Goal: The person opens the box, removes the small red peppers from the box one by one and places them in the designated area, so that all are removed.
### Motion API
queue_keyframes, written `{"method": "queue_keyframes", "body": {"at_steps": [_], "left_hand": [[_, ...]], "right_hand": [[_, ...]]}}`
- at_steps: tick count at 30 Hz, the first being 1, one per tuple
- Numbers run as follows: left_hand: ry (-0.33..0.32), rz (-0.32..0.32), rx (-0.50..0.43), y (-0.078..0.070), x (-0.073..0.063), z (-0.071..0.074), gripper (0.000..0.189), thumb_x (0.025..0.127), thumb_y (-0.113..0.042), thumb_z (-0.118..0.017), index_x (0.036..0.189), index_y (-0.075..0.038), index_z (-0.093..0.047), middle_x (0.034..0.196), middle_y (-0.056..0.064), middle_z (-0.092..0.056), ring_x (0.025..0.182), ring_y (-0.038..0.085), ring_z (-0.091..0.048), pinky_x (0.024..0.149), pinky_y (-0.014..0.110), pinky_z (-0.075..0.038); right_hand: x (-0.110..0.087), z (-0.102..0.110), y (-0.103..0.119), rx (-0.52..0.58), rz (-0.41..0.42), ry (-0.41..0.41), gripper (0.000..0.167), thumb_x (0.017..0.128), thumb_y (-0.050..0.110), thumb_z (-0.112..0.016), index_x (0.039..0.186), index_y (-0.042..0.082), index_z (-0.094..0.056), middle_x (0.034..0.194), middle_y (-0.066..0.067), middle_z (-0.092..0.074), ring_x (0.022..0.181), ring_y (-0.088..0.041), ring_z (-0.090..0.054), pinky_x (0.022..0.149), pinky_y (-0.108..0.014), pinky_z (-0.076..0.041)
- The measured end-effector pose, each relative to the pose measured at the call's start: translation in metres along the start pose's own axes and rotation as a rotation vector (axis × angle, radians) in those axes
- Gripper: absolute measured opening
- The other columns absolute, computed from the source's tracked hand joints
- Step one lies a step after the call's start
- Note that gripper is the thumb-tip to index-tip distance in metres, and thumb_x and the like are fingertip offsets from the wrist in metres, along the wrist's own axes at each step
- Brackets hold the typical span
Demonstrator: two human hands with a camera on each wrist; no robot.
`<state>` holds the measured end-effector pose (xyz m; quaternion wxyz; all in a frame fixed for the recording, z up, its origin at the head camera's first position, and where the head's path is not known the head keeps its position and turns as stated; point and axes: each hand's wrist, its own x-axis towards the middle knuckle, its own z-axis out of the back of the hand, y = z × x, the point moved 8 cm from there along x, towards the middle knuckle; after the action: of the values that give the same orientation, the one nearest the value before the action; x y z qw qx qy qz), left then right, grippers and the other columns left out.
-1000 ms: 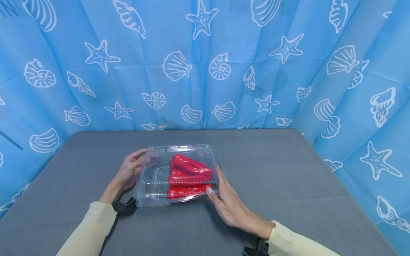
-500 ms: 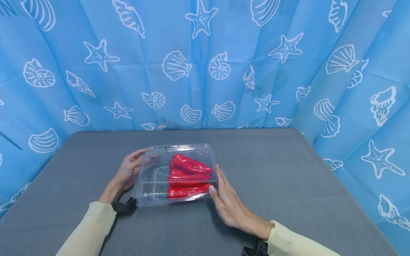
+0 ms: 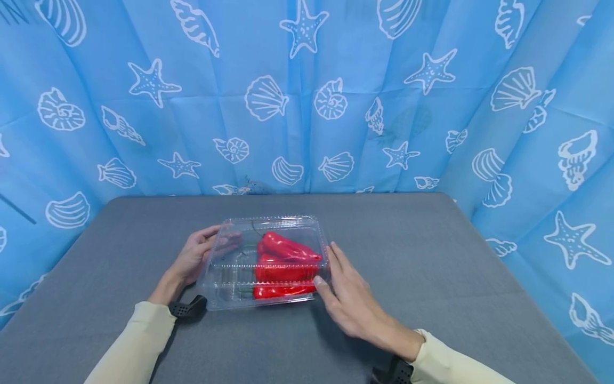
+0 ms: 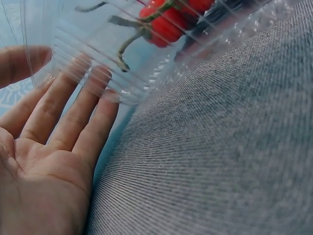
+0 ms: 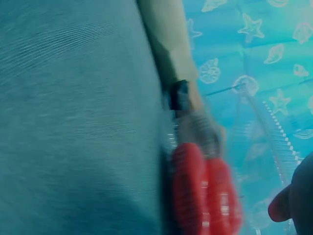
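A clear plastic clamshell box (image 3: 223, 296) lies on the table, several red peppers (image 3: 288, 248) grouped towards its right end. At its left side is my left hand (image 3: 191, 258), fingers extended and partly seen through the plastic. In the left wrist view the straight fingertips (image 4: 100, 76) touch the ribbed end wall, near the green pepper stems (image 4: 131, 41); the thumb stands apart above them. Beside the right end, my right hand (image 3: 352, 301) has its fingers stretched out, thumb tip by the near right corner. Blur in the right wrist view hides whether that thumb (image 5: 279, 205) touches the box.
Grey cloth covers the table (image 3: 408, 245), its back edge running along a blue curtain (image 3: 355, 69) printed with white shells and starfish. Each wrist carries a black strap, such as the left strap (image 3: 187, 308).
My right hand has loosened from the box's right end, shifting slightly right with its fingers straighter. The box's front beaded line appears a little higher. My left hand has stayed about where it was.
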<state>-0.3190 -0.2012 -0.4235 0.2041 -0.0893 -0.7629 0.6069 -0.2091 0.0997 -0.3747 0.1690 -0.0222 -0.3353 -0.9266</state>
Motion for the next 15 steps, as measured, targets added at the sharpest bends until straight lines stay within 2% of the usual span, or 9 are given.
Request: {"method": "queue_keyframes", "body": {"at_steps": [4,7,12,15], "left_hand": [[0.014,0.012,0.04,0.001,-0.001,0.0,0.043,0.103,-0.001,-0.054,0.143,0.011,-0.046,0.121,0.007,-0.072,0.111,0.023,-0.07,0.094,0.037,-0.057],[0.045,0.014,0.037,0.003,-0.001,-0.002,0.039,0.102,0.001,-0.054,0.14,0.003,-0.054,0.123,0.007,-0.072,0.111,0.02,-0.07,0.09,0.035,-0.059],[0.115,0.02,0.039,0.005,-0.001,-0.008,0.041,0.1,0.008,-0.052,0.141,0.005,-0.052,0.13,0.012,-0.067,0.12,0.025,-0.064,0.1,0.036,-0.055],[0.127,0.038,0.032,0.005,-0.001,-0.011,0.04,0.101,0.006,-0.05,0.141,0.004,-0.053,0.131,0.015,-0.066,0.122,0.027,-0.063,0.103,0.037,-0.053]], "right_hand": [[0.003,0.014,0.002,-0.002,-0.007,0.003,0.074,0.101,0.035,-0.057,0.157,-0.003,-0.028,0.165,-0.018,-0.022,0.147,-0.042,-0.031,0.113,-0.069,-0.032],[0.005,0.026,0.005,0.02,0.021,-0.032,0.071,0.1,0.036,-0.057,0.155,-0.003,-0.035,0.162,-0.017,-0.03,0.143,-0.04,-0.038,0.111,-0.067,-0.036],[0.008,0.043,0.008,0.091,0.062,-0.097,0.063,0.099,0.034,-0.06,0.151,0.002,-0.043,0.153,-0.014,-0.045,0.129,-0.034,-0.052,0.101,-0.061,-0.05],[0.009,0.05,0.008,0.115,0.065,-0.121,0.059,0.1,0.034,-0.059,0.149,0.005,-0.046,0.146,-0.013,-0.051,0.123,-0.032,-0.055,0.097,-0.059,-0.054]]}}
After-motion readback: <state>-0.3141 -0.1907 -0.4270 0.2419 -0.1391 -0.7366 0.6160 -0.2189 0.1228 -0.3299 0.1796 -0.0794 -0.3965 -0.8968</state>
